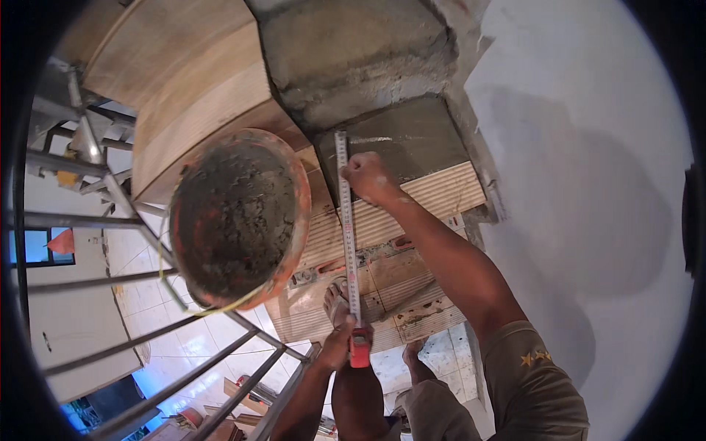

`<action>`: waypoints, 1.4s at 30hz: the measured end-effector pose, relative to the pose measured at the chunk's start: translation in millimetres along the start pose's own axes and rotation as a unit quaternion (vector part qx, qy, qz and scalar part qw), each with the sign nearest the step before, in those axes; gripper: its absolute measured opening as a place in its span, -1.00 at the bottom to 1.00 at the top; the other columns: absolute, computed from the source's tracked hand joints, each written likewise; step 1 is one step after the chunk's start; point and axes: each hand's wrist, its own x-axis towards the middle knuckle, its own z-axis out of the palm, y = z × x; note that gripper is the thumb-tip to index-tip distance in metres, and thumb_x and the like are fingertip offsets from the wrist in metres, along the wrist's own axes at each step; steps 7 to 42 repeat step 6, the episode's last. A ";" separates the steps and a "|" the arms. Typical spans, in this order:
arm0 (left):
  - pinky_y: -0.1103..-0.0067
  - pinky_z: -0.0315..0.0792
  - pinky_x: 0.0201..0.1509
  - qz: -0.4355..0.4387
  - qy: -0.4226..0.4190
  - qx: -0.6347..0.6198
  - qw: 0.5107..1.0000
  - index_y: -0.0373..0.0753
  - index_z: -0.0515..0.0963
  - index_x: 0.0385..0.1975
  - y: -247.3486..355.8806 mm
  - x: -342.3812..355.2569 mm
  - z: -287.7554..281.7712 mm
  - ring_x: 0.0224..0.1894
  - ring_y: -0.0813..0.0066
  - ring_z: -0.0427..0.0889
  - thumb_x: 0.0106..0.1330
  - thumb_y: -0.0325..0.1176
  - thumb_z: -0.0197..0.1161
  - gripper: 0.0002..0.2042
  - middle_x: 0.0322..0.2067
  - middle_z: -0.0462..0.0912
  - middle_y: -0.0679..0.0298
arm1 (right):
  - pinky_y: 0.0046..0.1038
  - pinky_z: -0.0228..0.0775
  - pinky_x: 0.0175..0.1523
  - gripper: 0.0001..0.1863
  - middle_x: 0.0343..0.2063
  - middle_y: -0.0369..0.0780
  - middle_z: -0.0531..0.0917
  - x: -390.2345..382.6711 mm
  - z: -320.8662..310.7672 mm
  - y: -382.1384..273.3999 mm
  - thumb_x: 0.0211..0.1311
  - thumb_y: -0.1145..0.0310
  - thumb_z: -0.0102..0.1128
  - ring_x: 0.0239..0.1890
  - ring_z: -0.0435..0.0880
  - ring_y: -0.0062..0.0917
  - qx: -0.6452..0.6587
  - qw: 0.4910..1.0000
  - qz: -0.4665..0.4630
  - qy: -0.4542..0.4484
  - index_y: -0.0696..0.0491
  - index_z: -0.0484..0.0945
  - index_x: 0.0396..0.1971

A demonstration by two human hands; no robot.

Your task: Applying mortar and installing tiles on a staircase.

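My left hand (337, 344) is wrapped round the red case of a tape measure (359, 351), low in the middle. Its pale blade (348, 235) runs straight away from me over the steps, its far end lying at the grey mortar bed (412, 136). Farther up, my right hand (370, 178) is closed, its fingers pinching the edge of the blade. Below that hand lies a ribbed beige step tile (434, 200) along the front of the mortar. An orange bucket (301, 213) with grey mortar (246, 213) in it stands left of the blade.
A metal railing (121, 195) runs down the left side. Tiled stairs (198, 62) rise at the upper left, with a bare cement step (353, 44) at the top. A white wall (573, 132) bounds the right. My bare foot (336, 300) is on a lower tiled step.
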 end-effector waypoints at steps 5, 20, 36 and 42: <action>0.28 0.54 0.16 -0.057 -0.128 -0.080 0.987 -0.41 0.49 0.16 6.7 45.8 13.3 -0.08 0.22 0.68 0.63 0.24 -0.20 -0.30 -0.09 0.68 0.07 | -0.12 0.51 -0.22 -0.68 -0.48 0.07 0.67 23.8 13.6 7.5 0.22 0.21 0.35 -0.39 0.70 -0.05 -0.055 0.997 -0.042 0.037 0.18 0.63 -0.53; 0.26 0.50 0.24 -0.072 -0.147 -0.069 0.984 -0.39 0.42 0.24 7.8 50.9 10.4 0.03 0.21 0.66 0.63 0.24 -0.20 -0.30 -0.04 0.66 0.03 | -0.09 0.52 -0.19 -0.67 -0.47 0.07 0.68 30.2 15.1 12.8 0.21 0.17 0.36 -0.37 0.72 -0.06 -0.074 0.996 -0.041 0.011 0.17 0.64 -0.52; 0.26 0.50 0.24 -0.072 -0.147 -0.069 0.984 -0.39 0.42 0.24 7.8 50.9 10.4 0.03 0.21 0.66 0.63 0.24 -0.20 -0.30 -0.04 0.66 0.03 | -0.09 0.52 -0.19 -0.67 -0.47 0.07 0.68 30.2 15.1 12.8 0.21 0.17 0.36 -0.37 0.72 -0.06 -0.074 0.996 -0.041 0.011 0.17 0.64 -0.52; 0.26 0.50 0.24 -0.072 -0.147 -0.069 0.984 -0.39 0.42 0.24 7.8 50.9 10.4 0.03 0.21 0.66 0.63 0.24 -0.20 -0.30 -0.04 0.66 0.03 | -0.09 0.52 -0.19 -0.67 -0.47 0.07 0.68 30.2 15.1 12.8 0.21 0.17 0.36 -0.37 0.72 -0.06 -0.074 0.996 -0.041 0.011 0.17 0.64 -0.52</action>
